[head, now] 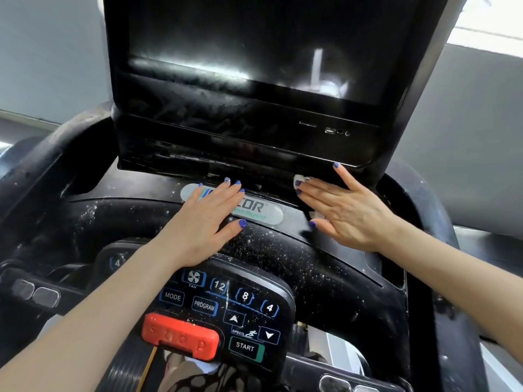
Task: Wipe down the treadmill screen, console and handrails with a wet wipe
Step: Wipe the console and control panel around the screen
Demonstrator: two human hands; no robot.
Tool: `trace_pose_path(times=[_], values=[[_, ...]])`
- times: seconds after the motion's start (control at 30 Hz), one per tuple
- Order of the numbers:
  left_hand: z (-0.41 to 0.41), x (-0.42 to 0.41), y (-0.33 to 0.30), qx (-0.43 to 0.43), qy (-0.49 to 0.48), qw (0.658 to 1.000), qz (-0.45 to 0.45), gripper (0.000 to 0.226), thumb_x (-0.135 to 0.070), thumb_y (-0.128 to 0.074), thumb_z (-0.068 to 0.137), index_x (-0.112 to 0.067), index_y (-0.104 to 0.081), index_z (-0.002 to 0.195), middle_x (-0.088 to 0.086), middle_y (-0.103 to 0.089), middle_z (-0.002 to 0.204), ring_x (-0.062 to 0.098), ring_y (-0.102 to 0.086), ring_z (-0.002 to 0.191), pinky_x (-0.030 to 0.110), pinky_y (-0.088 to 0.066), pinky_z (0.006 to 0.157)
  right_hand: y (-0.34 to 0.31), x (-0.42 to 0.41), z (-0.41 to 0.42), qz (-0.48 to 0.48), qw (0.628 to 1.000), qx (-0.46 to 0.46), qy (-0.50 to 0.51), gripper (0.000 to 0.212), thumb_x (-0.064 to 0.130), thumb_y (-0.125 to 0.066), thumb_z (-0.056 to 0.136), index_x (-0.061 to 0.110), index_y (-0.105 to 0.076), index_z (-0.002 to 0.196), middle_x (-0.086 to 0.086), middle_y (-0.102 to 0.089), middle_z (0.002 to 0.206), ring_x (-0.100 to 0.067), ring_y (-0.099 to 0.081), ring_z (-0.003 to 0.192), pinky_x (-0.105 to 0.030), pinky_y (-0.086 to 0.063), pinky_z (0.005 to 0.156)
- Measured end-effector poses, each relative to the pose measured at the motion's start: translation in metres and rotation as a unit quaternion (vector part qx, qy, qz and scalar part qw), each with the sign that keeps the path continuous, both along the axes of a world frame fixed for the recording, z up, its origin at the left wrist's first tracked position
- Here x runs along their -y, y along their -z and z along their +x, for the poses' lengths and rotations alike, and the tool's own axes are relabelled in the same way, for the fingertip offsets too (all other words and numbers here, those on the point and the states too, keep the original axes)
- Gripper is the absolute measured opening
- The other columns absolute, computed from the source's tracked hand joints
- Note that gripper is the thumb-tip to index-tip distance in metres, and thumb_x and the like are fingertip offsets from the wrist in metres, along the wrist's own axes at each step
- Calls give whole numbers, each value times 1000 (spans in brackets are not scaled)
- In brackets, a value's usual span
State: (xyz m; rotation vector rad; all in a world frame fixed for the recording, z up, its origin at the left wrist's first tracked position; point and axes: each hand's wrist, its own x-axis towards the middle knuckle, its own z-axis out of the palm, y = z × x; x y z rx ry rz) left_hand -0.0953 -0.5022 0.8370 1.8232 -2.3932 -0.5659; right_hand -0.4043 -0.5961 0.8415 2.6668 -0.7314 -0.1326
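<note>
Under the right hand's fingers [307,193], seemingly, the wipe [298,180].

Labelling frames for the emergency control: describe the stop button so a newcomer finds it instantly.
Start at the big dark screen, then drop to the keypad near the bottom edge. The stop button is the raised red block at its lower left, beside START; every other key is flat and black.

two hands, left hand [208,219], right hand [348,213]; one wet wipe [300,180]; one screen [254,52]; one red stop key [181,336]
</note>
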Motion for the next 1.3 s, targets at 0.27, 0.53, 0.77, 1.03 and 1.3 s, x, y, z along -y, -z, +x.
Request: trace_pose_path(times=[0.27, 0.53, 0.77, 1.03, 1.3], values=[[-10, 8, -4, 16, 45, 999, 9, 101, -83, 15, 79, -27, -8, 160, -16, 8, 164, -4, 19, 148, 34, 12, 122, 1, 10, -12, -13, 998, 34, -50, 54, 14, -30, 92, 5, -60, 136, -9, -54, 146, -24, -49, 138, -48, -1, 123], [-16, 14, 7, 34, 60, 998, 6, 98, -81, 18, 80, -27, 0, 160, -15, 10, 165, -3, 22, 147, 44, 7, 125, -1, 0, -16, -15, 1000, 3, 2, 63, 46, -28, 102, 6, -49, 146, -8, -42, 156, -19, -37, 146, -47, -3, 126], [-17, 14, 6, 29, 63, 998, 4, 95, -80, 14, 83, -26, -1, 160, -15, 9, 165, -4, 23, 146, 38, 13, 123, 3, 4, 24, -7, 999, -30, 11, 66, 48, -22, 101, 9, -40, 151, -7, -36, 160, -20, -29, 150, -50, 2, 125], [-17, 14, 6, 37, 60, 998, 4, 95, -81, 15, 82, -28, 2, 159, -16, 11, 165, -4, 23, 146, 37, 14, 123, 14, -28, -36, 16, 990, 38, 138, 63, 48, -24, 102, 12, -38, 153, -3, -36, 159, -16, -30, 148, -53, -9, 124], [-20, 13, 4, 43, 58, 997, 6, 97, -82, 16, 80, -28, 3, 159, -15, 13, 164, -5, 24, 146, 34, 16, 121, 18, -27, 13, 64, 982, 50, 169, 67, 54, -19, 102, 13, -31, 154, 0, -30, 162, -15, -27, 150, -49, -1, 125]])
